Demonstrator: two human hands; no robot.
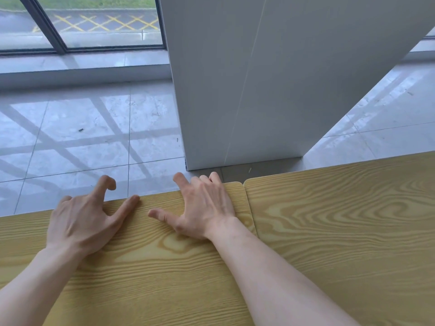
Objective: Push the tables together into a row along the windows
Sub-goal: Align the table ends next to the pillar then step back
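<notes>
Two wood-grain tables, left table (141,267) and right table (341,231), edges touching, far edges stepped; left hand (80,222) and right hand (202,208) spread, gripping nothing, on left table; alignment toward windows (94,22) outstanding.

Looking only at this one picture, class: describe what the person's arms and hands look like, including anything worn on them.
Both forearms are bare as far as the picture shows, with no sleeves in view. The left hand and the right hand wear no gloves, and no rings, watch or bracelets are visible. Tendons and veins stand out on the backs of both hands. No markings can be seen.
</notes>
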